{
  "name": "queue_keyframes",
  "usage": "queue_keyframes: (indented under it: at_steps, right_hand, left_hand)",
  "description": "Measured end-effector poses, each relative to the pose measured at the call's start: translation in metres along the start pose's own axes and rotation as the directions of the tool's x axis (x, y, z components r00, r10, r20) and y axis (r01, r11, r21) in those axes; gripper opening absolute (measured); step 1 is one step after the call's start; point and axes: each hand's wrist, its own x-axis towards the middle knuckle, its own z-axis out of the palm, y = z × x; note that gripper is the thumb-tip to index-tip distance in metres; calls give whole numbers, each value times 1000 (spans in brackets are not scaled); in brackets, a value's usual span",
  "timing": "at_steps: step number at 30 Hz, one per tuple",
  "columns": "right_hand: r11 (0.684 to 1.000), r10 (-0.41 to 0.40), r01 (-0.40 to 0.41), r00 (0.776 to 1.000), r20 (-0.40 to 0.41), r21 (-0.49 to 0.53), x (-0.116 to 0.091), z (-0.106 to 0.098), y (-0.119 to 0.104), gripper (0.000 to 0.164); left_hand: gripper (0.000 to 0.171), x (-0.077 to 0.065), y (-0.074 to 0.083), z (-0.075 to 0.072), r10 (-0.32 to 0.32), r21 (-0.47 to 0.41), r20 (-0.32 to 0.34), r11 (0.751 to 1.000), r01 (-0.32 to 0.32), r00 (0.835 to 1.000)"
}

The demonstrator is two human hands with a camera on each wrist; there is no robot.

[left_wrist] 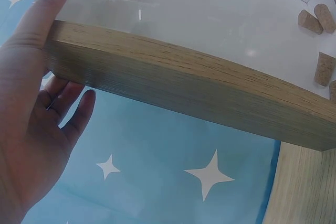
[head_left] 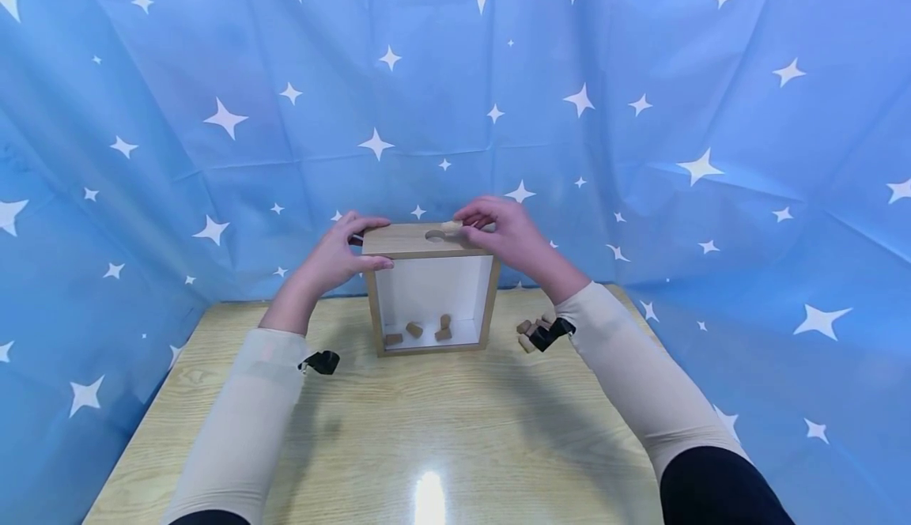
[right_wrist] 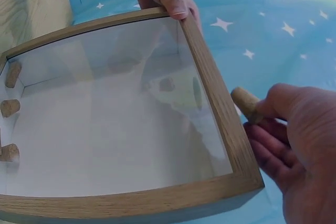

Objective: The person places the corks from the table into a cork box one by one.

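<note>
Posting step, apparently: right hand pinches cork stopper beside top hole of upright glass-fronted box — left hand grips box's upper corner — next calls for centring cork over hole, then releasing

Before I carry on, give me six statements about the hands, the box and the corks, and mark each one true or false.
1. The left hand grips the wooden box. True.
2. The box lies flat on its back. False: it stands upright on the table.
3. The right hand pinches a cork. True.
4. That cork plugs the box's top. False: the round hole there shows uncovered.
5. Several inside corks lie at the box's bottom. True.
6. No corks lie outside on the table. False: loose corks lie right of the box.
</note>
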Motion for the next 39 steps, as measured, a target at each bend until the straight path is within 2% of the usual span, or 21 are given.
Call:
queue_keyframes:
  at_steps: [9,18,39]
  right_hand:
    - [1000,-9,10,999,32,-3,7,2,-4,22]
    - [1000,20,-19,998,54,-5,14,7,-5,21]
    - [999,22,-16,991,129,-51,26,16,-8,23]
  left_hand:
    - [75,1,2,0,-4,4,-1,1000,4,1000]
    - [74,1,2,0,2,-1,-3,1000,-2,1000]
    - [78,-1,2,-1,-3,-7,4,1000,3,1000]
